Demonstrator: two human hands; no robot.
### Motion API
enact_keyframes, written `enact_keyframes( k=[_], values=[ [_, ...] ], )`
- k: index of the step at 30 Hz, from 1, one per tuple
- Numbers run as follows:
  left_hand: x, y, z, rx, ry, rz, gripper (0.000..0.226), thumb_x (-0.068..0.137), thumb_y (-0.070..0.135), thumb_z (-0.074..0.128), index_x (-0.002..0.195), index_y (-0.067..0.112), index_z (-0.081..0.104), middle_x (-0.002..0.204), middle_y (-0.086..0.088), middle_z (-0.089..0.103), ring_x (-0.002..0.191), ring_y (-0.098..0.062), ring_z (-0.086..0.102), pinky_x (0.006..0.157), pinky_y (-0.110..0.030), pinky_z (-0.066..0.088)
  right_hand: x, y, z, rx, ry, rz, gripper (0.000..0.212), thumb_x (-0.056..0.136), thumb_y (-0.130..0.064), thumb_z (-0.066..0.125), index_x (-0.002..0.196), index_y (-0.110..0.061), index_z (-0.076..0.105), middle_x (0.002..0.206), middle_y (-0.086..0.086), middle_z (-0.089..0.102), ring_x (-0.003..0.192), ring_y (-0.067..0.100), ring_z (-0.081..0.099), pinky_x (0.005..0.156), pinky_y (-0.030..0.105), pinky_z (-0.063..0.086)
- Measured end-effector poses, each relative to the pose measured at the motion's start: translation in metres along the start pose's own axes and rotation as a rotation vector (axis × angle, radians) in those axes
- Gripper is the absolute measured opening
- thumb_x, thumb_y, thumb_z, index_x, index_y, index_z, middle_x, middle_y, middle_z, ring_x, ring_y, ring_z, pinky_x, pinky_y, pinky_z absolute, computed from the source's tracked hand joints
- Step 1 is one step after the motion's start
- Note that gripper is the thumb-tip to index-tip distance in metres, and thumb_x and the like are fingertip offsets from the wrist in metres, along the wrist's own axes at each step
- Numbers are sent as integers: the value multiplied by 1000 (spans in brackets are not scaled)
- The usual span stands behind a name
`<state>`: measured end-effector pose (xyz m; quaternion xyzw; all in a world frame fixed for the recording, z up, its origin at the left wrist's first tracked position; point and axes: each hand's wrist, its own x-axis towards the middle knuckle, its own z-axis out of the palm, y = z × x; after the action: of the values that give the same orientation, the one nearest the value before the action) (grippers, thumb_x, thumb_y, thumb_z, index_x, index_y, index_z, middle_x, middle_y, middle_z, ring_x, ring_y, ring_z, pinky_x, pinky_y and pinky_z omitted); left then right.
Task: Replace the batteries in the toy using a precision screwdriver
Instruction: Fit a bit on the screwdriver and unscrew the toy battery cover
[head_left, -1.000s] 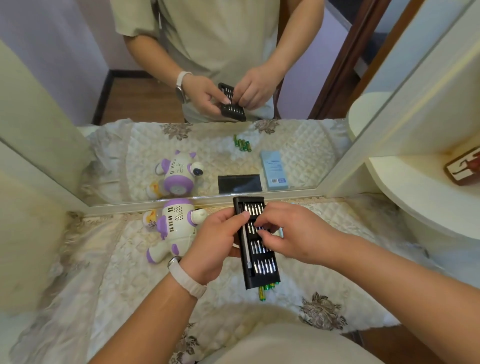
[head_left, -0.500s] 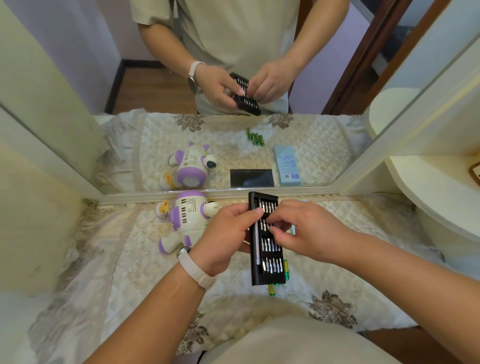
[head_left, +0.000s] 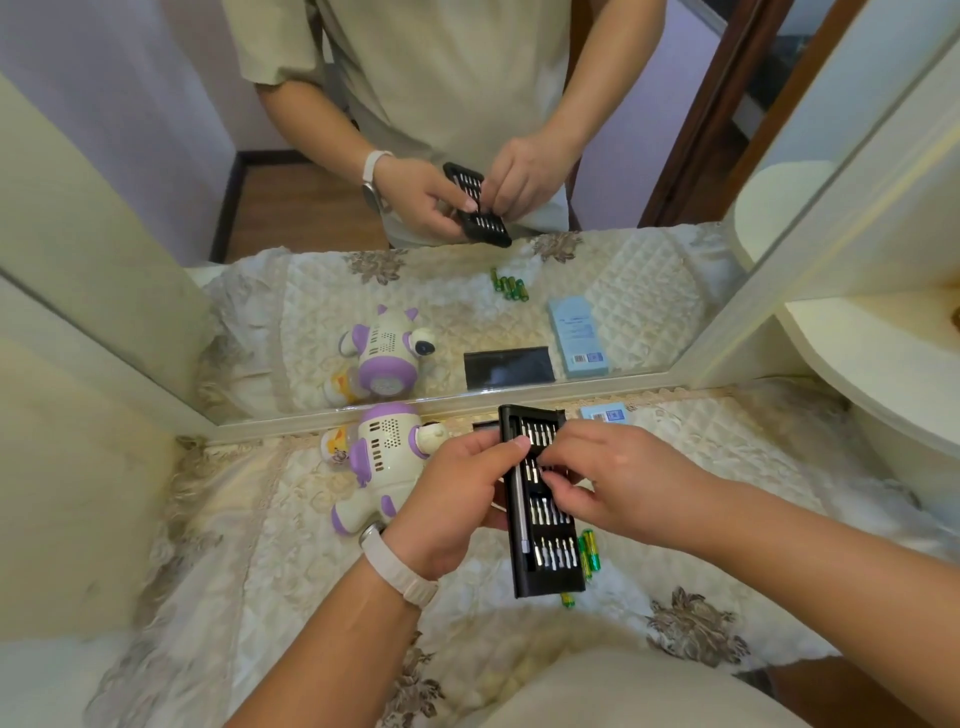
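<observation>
A black tray of screwdriver bits (head_left: 545, 551) is held upright-lengthwise above the table by my left hand (head_left: 457, 499), which grips its left edge. A silver driver handle (head_left: 521, 514) lies in the tray's left slot. My right hand (head_left: 602, 478) pinches at a bit in the tray's second row; the fingertips hide the bit. The white and purple toy (head_left: 384, 462) lies on its front on the quilted cloth, left of my left hand. Green batteries (head_left: 589, 553) lie on the cloth, partly hidden under the tray.
A mirror (head_left: 467, 208) stands right behind the toy and reflects the whole scene. A light blue box (head_left: 605, 414) and the tray's black sleeve (head_left: 485, 426) lie by the mirror's foot. A cream shelf (head_left: 883, 358) juts in at the right.
The view has drifted slightly. My right fingers have closed tighter on the bits in the second row; the tray stays in my left hand.
</observation>
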<state>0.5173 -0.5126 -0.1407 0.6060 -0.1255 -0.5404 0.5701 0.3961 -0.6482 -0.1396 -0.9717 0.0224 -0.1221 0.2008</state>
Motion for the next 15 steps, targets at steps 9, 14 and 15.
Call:
enact_keyframes(
  k=[9,14,15],
  values=[
    [-3,4,1,7,-18,15,18,98,19,54,95,13,71,77,-5,71,65,-16,68,54,-29,54,-5,-5,3,-93,59,-42,25,91,-21,51,87,-6,71,77,5,63,61,20,60,54,30,52],
    [-7,2,1,-34,-19,10,19,98,21,54,95,11,70,78,-5,70,65,-14,67,53,-27,53,-9,-8,3,-27,46,-32,26,90,-21,51,92,-6,72,82,5,64,66,17,61,59,28,53],
    [-7,0,1,-46,-16,4,19,98,21,54,96,10,70,78,-6,71,65,-14,67,53,-27,52,-10,-8,1,15,17,-20,26,89,-23,51,95,-7,72,84,3,63,68,14,60,61,25,52]
  ],
)
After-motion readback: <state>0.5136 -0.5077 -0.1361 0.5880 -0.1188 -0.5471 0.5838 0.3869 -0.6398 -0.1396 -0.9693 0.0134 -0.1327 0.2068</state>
